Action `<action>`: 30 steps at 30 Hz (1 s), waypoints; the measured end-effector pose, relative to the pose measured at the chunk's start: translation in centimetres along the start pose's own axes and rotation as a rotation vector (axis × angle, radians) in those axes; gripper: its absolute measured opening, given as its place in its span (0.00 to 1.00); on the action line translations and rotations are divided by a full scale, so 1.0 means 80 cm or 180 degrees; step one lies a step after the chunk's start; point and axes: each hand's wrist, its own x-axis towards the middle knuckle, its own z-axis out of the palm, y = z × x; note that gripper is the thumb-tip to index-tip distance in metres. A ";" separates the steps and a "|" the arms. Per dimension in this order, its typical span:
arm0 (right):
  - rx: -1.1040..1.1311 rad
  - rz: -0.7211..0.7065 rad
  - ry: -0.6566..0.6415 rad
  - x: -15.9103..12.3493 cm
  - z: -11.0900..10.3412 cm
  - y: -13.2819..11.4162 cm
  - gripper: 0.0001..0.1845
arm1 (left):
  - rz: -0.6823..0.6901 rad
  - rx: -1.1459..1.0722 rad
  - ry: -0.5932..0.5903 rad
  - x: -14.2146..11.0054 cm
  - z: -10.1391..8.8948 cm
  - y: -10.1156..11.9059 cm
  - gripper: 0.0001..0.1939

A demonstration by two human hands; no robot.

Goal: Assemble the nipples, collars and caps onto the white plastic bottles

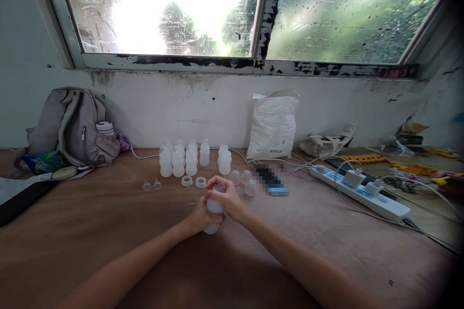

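Both bare forearms (145,257) reach forward, converging at centre. Left hand (200,216) curled in a grip, lower; right hand (229,199) just above, also curled.

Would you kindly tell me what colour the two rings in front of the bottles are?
The rings are white, seen best in the head view.

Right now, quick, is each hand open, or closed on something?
Left hand: closed, holding the bottle around its body.
Right hand: closed around the same bottle's top.
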 end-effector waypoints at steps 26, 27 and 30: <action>-0.1760 -0.1058 0.0189 0.005 -0.009 0.000 0.09 | 0.0491 0.1748 0.1224 0.004 -0.013 -0.009 0.20; -0.2057 -0.1176 0.0128 0.009 -0.020 0.000 0.10 | 0.0455 0.1695 0.1275 0.006 -0.015 -0.010 0.20; -0.3504 -0.1445 0.0710 0.024 -0.062 0.007 0.12 | 0.0488 0.1502 0.1464 0.010 -0.020 -0.013 0.20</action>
